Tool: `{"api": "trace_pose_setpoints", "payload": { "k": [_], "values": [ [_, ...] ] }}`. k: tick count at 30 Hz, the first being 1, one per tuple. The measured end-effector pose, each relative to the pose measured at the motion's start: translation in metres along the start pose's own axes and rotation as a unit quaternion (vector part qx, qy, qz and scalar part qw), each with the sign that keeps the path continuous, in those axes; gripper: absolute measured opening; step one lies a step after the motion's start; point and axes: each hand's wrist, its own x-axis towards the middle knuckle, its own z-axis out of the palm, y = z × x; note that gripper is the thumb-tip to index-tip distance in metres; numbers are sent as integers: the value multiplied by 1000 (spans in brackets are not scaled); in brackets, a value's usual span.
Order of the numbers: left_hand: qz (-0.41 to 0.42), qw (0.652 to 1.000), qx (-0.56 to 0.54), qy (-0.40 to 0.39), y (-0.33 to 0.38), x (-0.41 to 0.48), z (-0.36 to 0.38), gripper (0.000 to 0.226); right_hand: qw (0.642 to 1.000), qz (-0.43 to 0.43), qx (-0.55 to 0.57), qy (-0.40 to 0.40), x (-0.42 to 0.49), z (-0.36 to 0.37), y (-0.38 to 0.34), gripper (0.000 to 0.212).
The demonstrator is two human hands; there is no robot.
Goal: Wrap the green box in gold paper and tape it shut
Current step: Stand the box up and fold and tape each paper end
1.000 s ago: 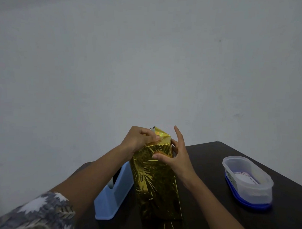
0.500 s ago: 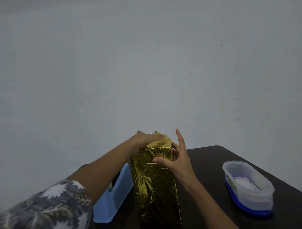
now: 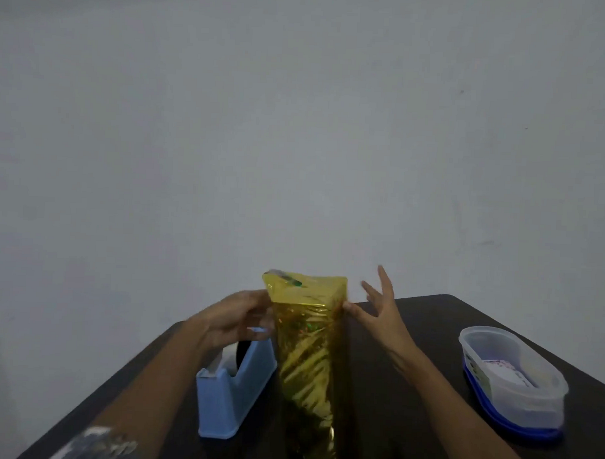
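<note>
The box wrapped in gold paper stands upright on end in the middle of the dark table. Its top end is covered in gold paper, with a small green patch showing near the top left edge. My left hand grips the box's upper left side, fingers curled around it. My right hand touches the upper right corner with the thumb, its other fingers spread apart and lifted off the paper.
A light blue tape dispenser stands just left of the box, below my left hand. A clear plastic container on a blue lid sits at the right. A plain wall rises behind the table's far edge.
My left hand came off the box's top and dropped to its left side. My right hand slid from the front face to the right corner and opened. The folded top flap now lies flat.
</note>
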Motion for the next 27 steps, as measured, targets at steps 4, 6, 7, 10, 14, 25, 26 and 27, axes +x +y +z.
{"api": "trace_pose_setpoints", "payload": {
  "k": [4, 6, 7, 10, 14, 25, 26, 27],
  "values": [
    [53, 997, -12, -53, -36, -1, 2, 83, 999, 50, 4, 17, -3, 11, 16, 105],
    [59, 997, -32, -46, -46, 0, 11, 94, 997, 72, 12, 2, 0, 15, 22, 71],
    [63, 996, -51, -41, -49, -2, 17, 88, 997, 72, 4, -4, 2, 18, 23, 54],
    [104, 990, -84, 37, -53, -11, 40, 65, 998, 29, 3, 52, 0, 17, 10, 24],
    [168, 974, -12, 153, -59, -23, 73, 74, 999, -11, -13, -29, -12, 8, -8, 87],
    [351, 921, 115, 122, 23, -29, 50, 7, 994, -25, -83, -61, -22, 14, -4, 114],
    [341, 926, 122, 105, 28, -26, 48, 5, 994, -25, -78, -68, -23, 13, -6, 115],
    [324, 934, 123, 93, 28, -24, 46, 7, 995, -21, -72, -71, -24, 13, -5, 116]
  ]
}}
